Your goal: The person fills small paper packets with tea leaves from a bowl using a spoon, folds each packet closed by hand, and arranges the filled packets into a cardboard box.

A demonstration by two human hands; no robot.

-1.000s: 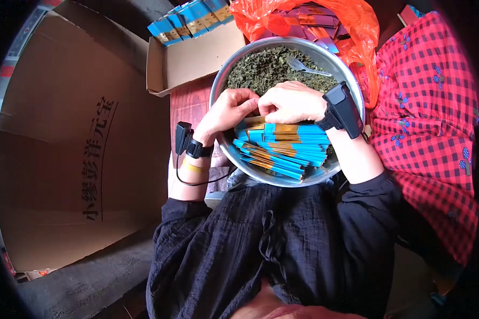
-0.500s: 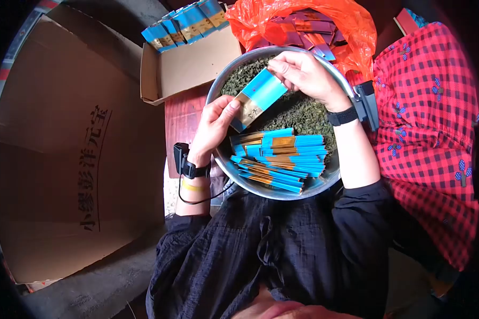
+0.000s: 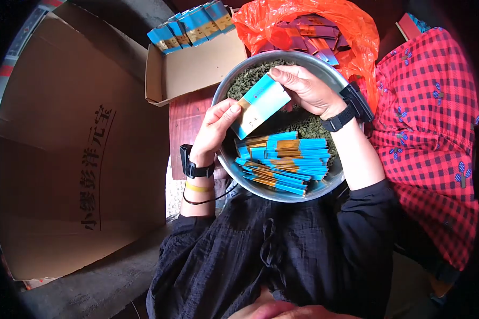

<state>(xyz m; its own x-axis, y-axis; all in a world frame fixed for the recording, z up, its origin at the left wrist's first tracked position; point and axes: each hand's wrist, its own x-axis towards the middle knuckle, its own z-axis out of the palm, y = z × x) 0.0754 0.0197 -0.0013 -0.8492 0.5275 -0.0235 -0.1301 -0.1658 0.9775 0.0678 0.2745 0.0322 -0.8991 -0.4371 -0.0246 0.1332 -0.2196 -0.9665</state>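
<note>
A blue and gold foil packet (image 3: 262,107) is held slantwise over a round metal basin (image 3: 306,198). My left hand (image 3: 216,125) pinches its lower left edge between thumb and fingers. At its upper right end, my right hand (image 3: 310,91) grips the packet with the thumb on top; the fingers behind are partly hidden. Dark green dried leaves (image 3: 250,80), like tea, lie in the basin below. Several flat blue and gold packets (image 3: 292,159) are fanned in overlapping piles at the near side of the basin, on the leaves.
Upright blue and gold packets (image 3: 194,26) line the back of a shallow cardboard box (image 3: 191,72). An orange plastic bag (image 3: 356,32) holds purple packets (image 3: 316,34). A large carton (image 3: 48,149) stands left; red checked cloth (image 3: 426,117) hangs right.
The packet has turned a little, so its face shows more fully. My right hand has rolled, its thumb now flatter along the packet's top end. The whole view has shifted slightly.
</note>
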